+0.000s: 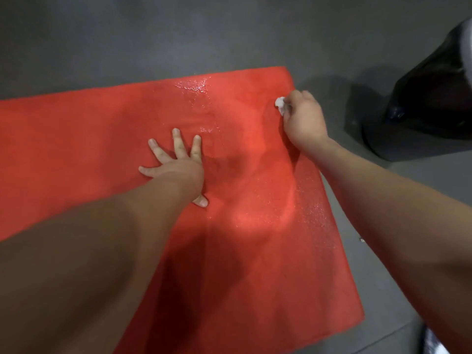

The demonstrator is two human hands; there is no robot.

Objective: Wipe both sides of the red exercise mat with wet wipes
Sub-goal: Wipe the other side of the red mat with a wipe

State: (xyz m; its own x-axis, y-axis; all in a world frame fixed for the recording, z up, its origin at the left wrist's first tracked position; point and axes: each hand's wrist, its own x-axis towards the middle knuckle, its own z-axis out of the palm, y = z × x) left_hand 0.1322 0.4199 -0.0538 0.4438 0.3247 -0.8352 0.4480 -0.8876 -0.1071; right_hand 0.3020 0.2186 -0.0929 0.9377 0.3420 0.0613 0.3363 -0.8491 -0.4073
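Left hand (176, 172) lay splayed on red exercise mat (76, 139); right hand (304, 121) gripped wet wipe (280, 104) at its edge.
Overshooting could have dragged the wipe onto the floor (178, 34).

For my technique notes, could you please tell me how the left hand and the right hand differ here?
The left hand lies flat on the red mat, fingers spread; the right hand is curled round a white wet wipe. The left hand holds nothing; the right hand grips the wipe. The left hand rests mid-mat; the right hand is at its far right edge. Both are bare.
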